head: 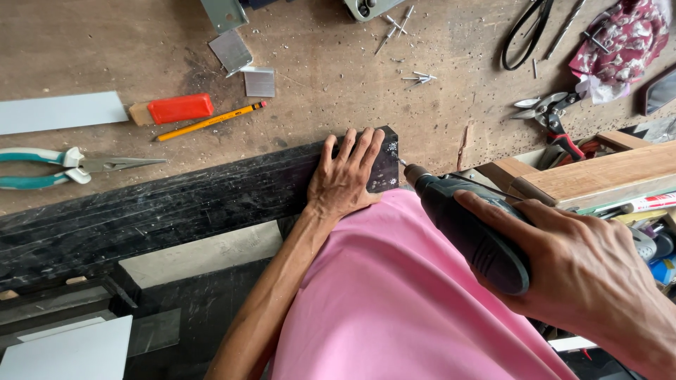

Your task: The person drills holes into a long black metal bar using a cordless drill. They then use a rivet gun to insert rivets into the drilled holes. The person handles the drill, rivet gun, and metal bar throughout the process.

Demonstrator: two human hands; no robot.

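My left hand (pixel 345 176) lies flat on the right end of a long black bar (pixel 176 204) that rests along the front edge of the wooden workbench (pixel 317 91), fingers spread over its top. My right hand (pixel 584 274) grips a dark grey power drill (pixel 468 225). The drill's bit points at the bar's right end, close to my left fingertips, where pale metal shavings lie. A pink shirt fills the lower middle of the view.
On the bench lie teal-handled long-nose pliers (pixel 63 167), a yellow pencil (pixel 211 121), a red and tan block (pixel 172 109), small metal plates (pixel 243 63), loose rivets (pixel 415 77), tin snips (pixel 553 116) and a patterned cloth (pixel 623 39). Wooden boards (pixel 598 176) stack at right.
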